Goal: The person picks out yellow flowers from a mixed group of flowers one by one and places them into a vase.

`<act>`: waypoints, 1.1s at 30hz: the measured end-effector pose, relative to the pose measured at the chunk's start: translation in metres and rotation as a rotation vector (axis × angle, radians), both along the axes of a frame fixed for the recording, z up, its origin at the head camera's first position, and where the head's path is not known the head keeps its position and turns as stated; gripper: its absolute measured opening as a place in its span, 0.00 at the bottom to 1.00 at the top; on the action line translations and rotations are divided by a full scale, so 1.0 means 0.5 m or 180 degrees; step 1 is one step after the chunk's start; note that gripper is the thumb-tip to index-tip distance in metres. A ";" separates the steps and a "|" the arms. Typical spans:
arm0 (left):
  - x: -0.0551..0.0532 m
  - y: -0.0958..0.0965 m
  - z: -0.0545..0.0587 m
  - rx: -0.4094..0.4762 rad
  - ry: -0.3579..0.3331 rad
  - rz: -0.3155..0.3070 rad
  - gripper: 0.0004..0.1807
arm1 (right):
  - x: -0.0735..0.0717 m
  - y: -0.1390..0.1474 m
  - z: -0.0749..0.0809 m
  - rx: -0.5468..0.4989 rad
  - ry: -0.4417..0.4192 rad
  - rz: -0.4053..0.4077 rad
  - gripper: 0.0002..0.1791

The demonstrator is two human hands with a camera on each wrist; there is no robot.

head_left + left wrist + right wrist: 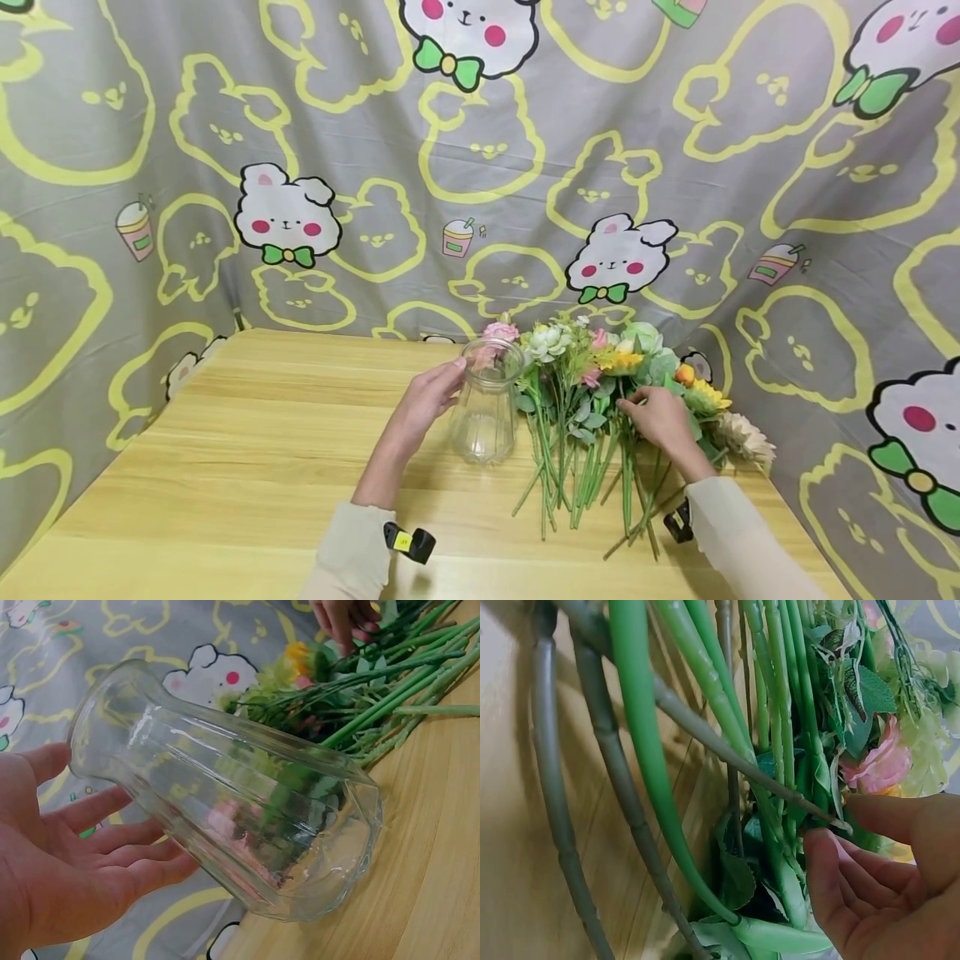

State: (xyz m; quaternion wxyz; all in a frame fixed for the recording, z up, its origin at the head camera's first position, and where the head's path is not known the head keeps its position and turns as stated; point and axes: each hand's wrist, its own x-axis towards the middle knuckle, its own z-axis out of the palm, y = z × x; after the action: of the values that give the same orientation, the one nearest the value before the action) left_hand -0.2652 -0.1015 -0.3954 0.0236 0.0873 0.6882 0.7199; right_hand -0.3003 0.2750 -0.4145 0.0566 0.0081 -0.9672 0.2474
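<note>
A clear, ribbed glass vase (483, 421) with a flared rim stands upright on the wooden table. Beside it my left hand (431, 400) has its fingers extended; in the left wrist view the thumb is at the rim and the other fingers (161, 874) lie along the glass side. To the right is a heap of artificial flowers (551, 346), their green and brown stems (588, 475) pointing toward me. My right hand (660, 417) reaches into this heap. In the right wrist view its thumb and index finger stand slightly apart around the tip of a thin brown stem (780, 793).
The flowers include white, pink and yellow blooms, an orange ball-shaped one (684, 375) and a pale beige one (742, 442) at the far right. Behind the table (247, 467) hangs a grey curtain (360, 142) with cartoon prints, wrapping round both sides.
</note>
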 end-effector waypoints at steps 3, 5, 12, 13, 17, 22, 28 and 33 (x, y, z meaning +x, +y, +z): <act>-0.001 0.000 0.000 0.0007 0.0005 -0.0007 0.34 | -0.002 0.000 -0.001 -0.0030 -0.0055 0.0016 0.16; -0.001 0.000 0.000 0.0014 0.0002 -0.0016 0.34 | -0.005 0.001 -0.003 -0.0044 -0.0094 0.0028 0.14; -0.003 -0.002 -0.002 0.0015 -0.0003 -0.0040 0.33 | -0.015 -0.003 -0.011 -0.0069 -0.0178 0.0029 0.11; -0.003 -0.002 -0.002 0.0014 -0.0004 -0.0048 0.33 | -0.016 -0.003 -0.012 -0.0066 -0.0180 0.0018 0.10; -0.001 -0.002 0.000 0.0031 -0.0006 -0.0069 0.33 | -0.018 -0.003 -0.011 -0.0034 -0.0157 0.0017 0.08; -0.004 -0.002 -0.001 0.0020 0.0014 -0.0073 0.33 | -0.018 -0.002 0.002 -0.0042 -0.0149 0.0084 0.08; -0.005 -0.004 -0.001 0.0021 -0.0020 -0.0101 0.34 | -0.019 -0.001 0.033 -0.0044 -0.0180 0.0151 0.09; -0.004 -0.007 -0.001 0.0003 -0.0051 -0.0092 0.34 | -0.025 -0.002 0.060 0.0126 0.0112 0.0144 0.09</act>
State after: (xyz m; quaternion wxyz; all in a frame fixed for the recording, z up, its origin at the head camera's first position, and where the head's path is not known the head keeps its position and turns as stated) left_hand -0.2670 -0.1049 -0.3958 0.0395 0.0915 0.6863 0.7205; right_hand -0.3126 0.2742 -0.3843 0.0678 0.0354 -0.9704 0.2292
